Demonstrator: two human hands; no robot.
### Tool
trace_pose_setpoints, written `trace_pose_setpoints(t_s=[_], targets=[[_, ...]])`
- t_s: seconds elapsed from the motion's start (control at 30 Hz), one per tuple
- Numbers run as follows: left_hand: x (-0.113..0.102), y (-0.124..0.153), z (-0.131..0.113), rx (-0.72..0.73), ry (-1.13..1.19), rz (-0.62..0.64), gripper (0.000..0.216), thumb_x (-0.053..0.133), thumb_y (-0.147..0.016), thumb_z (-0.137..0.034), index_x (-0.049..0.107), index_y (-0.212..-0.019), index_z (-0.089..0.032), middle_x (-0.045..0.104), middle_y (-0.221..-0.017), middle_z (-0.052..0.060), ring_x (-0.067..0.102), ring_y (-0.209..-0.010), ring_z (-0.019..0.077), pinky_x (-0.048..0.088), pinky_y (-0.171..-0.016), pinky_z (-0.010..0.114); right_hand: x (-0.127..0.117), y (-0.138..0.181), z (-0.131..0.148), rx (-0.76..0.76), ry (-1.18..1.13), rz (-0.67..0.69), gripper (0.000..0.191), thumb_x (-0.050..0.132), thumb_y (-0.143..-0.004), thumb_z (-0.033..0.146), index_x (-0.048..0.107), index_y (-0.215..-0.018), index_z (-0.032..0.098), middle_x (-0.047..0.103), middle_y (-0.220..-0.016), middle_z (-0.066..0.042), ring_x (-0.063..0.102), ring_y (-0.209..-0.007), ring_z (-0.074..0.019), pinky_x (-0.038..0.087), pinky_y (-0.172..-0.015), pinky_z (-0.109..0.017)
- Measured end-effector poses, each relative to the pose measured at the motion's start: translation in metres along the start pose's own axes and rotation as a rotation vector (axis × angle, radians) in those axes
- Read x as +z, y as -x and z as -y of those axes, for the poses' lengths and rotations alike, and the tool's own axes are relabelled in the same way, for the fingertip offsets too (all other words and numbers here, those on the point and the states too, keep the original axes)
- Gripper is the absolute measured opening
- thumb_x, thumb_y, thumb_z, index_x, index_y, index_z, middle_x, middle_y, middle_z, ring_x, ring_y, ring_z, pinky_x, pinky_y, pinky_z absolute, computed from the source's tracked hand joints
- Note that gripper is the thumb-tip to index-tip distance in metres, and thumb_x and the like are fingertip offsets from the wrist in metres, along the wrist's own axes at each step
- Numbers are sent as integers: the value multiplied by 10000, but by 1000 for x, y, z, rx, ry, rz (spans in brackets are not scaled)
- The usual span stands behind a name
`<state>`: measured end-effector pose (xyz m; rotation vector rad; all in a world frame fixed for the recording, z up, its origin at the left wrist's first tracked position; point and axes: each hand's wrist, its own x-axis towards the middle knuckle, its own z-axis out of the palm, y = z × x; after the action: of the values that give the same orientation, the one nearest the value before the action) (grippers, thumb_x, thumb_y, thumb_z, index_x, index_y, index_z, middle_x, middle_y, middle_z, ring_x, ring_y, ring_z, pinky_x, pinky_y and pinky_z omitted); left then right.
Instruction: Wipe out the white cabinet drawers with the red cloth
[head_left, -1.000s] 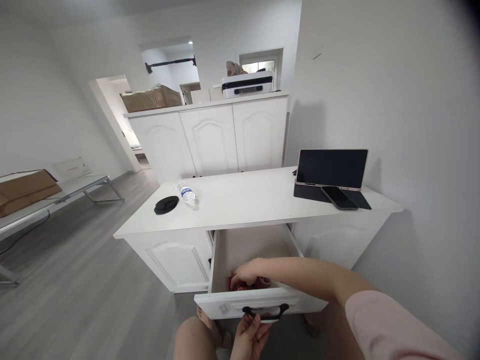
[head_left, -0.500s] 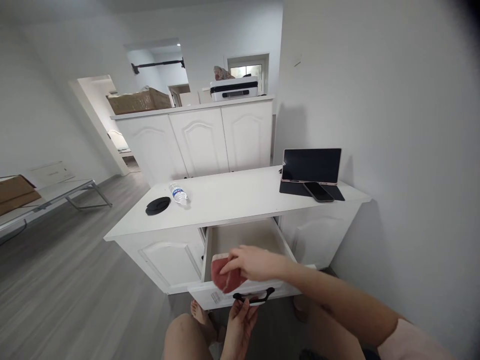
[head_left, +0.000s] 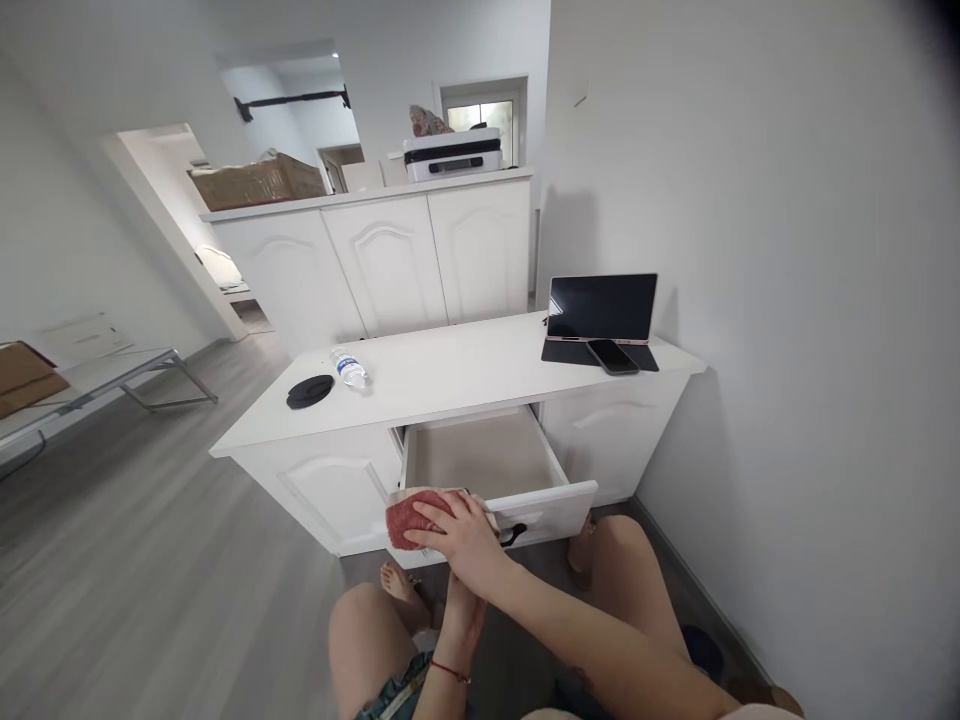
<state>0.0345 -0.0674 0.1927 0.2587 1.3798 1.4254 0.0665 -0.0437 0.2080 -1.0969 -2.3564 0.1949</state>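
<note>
A white drawer [head_left: 487, 450] stands pulled out of the white cabinet, with a bare pale bottom. My right hand [head_left: 465, 535] lies over a red and white cloth [head_left: 416, 518], its fingers spread across it and gripping it. The cloth rests along the top edge and front of the drawer, toward the left end. Under my right hand is my left hand [head_left: 463, 600], a red string bracelet on its wrist. Its fingers are hidden behind the right hand and cloth. The black drawer handle [head_left: 514, 534] shows just right of my right hand, partly covered.
On the cabinet top [head_left: 442, 375] lie a plastic water bottle [head_left: 351, 371], a black round object [head_left: 310, 391], a tablet [head_left: 602, 307] and a phone [head_left: 613, 356]. Behind stands a second white cabinet [head_left: 397, 260] with a suitcase [head_left: 452, 155] and a cardboard box [head_left: 259, 182]. My knees flank the drawer.
My right hand has moved the cloth onto the drawer's front edge and spread it out. My left hand has left the handle's underside and come up beneath the right. The view has shifted slightly.
</note>
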Motion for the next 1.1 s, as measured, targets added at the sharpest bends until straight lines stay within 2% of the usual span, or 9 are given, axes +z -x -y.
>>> trace_pose_setpoints(t_s=[0.13,0.23,0.3,0.43,0.53,0.67,0.9,1.0,1.1], targets=[[-11,-4,9,-56,60,102,117,630,-825,-162,692,-873,-249,742,-951,101,722,-953,309,607,-714,425,4,16,-18,-34,1,-149,342,530,-1023,310,661,-1295,470,531,-1534,95,375,-1452,-263,241,-1216,-524],[-30,-8,18,-131,130,217,145,706,-752,-86,653,-781,-217,716,-820,55,716,-748,216,586,-687,327,-7,40,-40,-117,116,-284,310,553,-1007,282,692,-1255,407,577,-1495,75,350,-1467,-251,136,-1244,-505],[-38,-14,24,-173,183,279,209,785,-702,-99,609,-731,-208,685,-763,19,697,-674,164,568,-691,273,-18,59,-56,-161,204,-377,316,548,-998,227,712,-1217,386,625,-1442,73,356,-1459,-234,95,-1250,-497],[-42,-24,34,-183,223,332,381,920,-588,-208,570,-736,-206,659,-758,-12,719,-703,146,551,-723,241,-34,101,-88,-107,311,-478,452,507,-955,69,718,-1229,361,693,-1342,33,403,-1418,-219,204,-1224,-469],[-42,-28,37,-173,216,350,453,955,-547,-281,547,-733,-212,650,-752,-18,730,-729,153,543,-721,244,-33,127,-108,-51,416,-562,463,528,-933,46,746,-1180,371,727,-1200,-10,483,-1307,-224,289,-1178,-448],[-40,-29,36,-181,242,347,495,972,-512,-293,535,-732,-219,644,-728,-32,727,-709,146,541,-725,246,-16,147,-127,-27,518,-668,393,593,-909,63,786,-1035,382,656,-1047,-36,526,-1130,-225,382,-1097,-446],[-35,-28,33,-215,270,301,505,975,-496,-239,544,-758,-221,657,-727,-33,725,-698,151,529,-710,247,23,163,-146,128,420,-742,347,555,-912,98,723,-1125,316,511,-1149,-77,490,-1148,-273,504,-930,-450],[-35,-28,36,-207,299,288,521,985,-466,-260,547,-746,-224,665,-755,-24,721,-707,157,543,-737,272,45,165,-145,249,343,-806,317,515,-923,154,640,-1192,265,465,-1194,-104,495,-1135,-294,517,-897,-488],[-36,-28,37,-189,290,266,524,995,-434,-299,571,-731,-218,683,-792,-10,710,-726,152,552,-760,287,73,161,-134,458,217,-886,366,491,-909,188,552,-1268,212,427,-1233,-139,500,-1135,-305,511,-895,-489]])
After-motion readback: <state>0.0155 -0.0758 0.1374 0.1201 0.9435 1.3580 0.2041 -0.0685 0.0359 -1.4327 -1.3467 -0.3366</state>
